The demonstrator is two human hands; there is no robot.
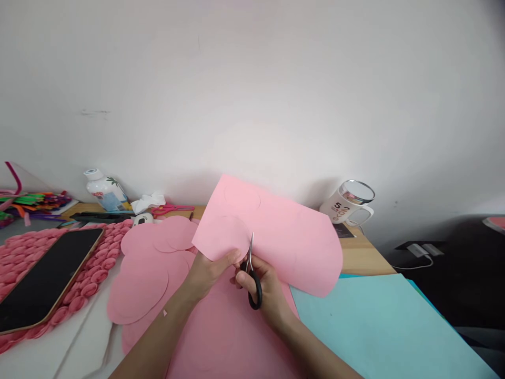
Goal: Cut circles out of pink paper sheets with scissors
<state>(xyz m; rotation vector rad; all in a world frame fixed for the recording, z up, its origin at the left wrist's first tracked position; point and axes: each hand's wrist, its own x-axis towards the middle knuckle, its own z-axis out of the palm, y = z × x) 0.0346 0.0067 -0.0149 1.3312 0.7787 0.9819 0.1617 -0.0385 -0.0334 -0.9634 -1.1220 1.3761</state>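
My left hand (pixel 211 271) pinches the lower left edge of a pink paper sheet (pixel 300 237), thumb on top and the other fingers hidden beneath. Faint circle outlines show on this raised sheet. In my right hand (pixel 266 289) is a pair of scissors (pixel 255 287) with black handles, its metal blades pointing up at the paper beside a drawn circle. Cut pink paper circles (pixel 138 287) lie overlapping in a pile left of my left forearm. More pink paper (pixel 236 337) is spread under both hands.
A phone (pixel 51 276) rests on a pink woven mat (pixel 84 284) at left. Behind are a white bottle (pixel 104 189), crumpled tissue (pixel 148 202) and pink scissors (pixel 171 209). At right stand a white mug (pixel 343 205) and light blue paper (pixel 379 321). The wall (pixel 252 95) closes the back.
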